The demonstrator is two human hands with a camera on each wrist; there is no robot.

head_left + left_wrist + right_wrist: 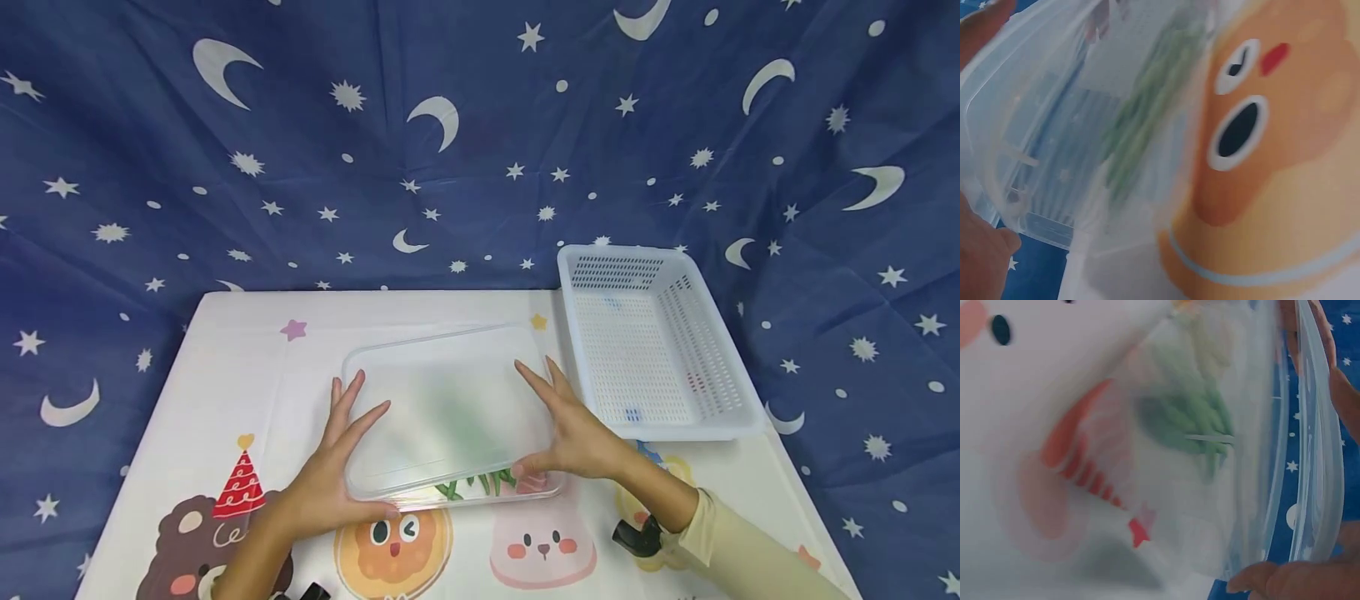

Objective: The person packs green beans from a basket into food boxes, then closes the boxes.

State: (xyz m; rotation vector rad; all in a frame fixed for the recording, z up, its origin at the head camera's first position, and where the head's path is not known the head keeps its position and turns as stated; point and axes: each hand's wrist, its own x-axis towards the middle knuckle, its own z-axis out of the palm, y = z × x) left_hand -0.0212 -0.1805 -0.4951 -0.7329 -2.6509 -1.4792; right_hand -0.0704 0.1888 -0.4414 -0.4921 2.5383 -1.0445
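Note:
A frosted, see-through rectangular lid (442,400) lies askew over a shallow clear plastic box (480,502), whose front rim shows below it. My left hand (330,475) holds the lid's left end, thumb at the front corner and fingers spread along the side. At the other end my right hand (573,429) holds it too, thumb at the front edge and fingers splayed over the right side. Slender green vegetables (480,482) show under the front edge and appear blurred through the plastic in the left wrist view. In the right wrist view, a green bunch (1200,419) shows through.
A white perforated plastic basket (637,354) stands at the back right of the table, close beside my right hand. The white tablecloth (247,358) carries cartoon prints. A blue curtain (465,167) with moons and stars hangs behind the table's far edge.

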